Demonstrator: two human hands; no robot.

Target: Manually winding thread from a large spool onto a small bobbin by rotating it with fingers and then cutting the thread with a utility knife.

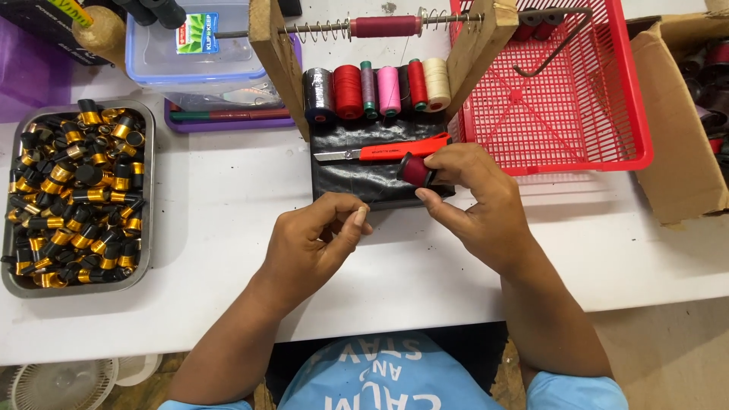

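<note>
A person seated at a white worktable (228, 197) pinches a small dark-red wound bobbin (415, 168) between the thumb and fingertips of the right hand (474, 205), holding it just above a black mat (342, 182) at the centre of the table. The left hand (315, 239) is curled beside it, thumb pressed to forefinger as though nipping a fine thread end; the thread itself is too thin to make out, so whether anything is actually gripped there cannot be told.

A red-handled utility knife (387, 152) lies across the mat just beyond the bobbin, blade pointing left, within easy reach of either hand. Behind it, a row of thread spools (376, 91) in black, red, maroon, pink and cream stands between two slanted wooden posts (277, 61), which carry a metal rod with springs and a dark-red wound spool (383, 26), apparently a simple winding jig.

To the left, a metal tray (148, 228) is heaped with black-and-gold cylindrical caps. To the right, a red plastic mesh basket (577, 106) holds a few dark pieces at its far edge, and an open cardboard box (676, 137) sits at the table's corner. A clear lidded container (190, 45) rests at the rear.
</note>
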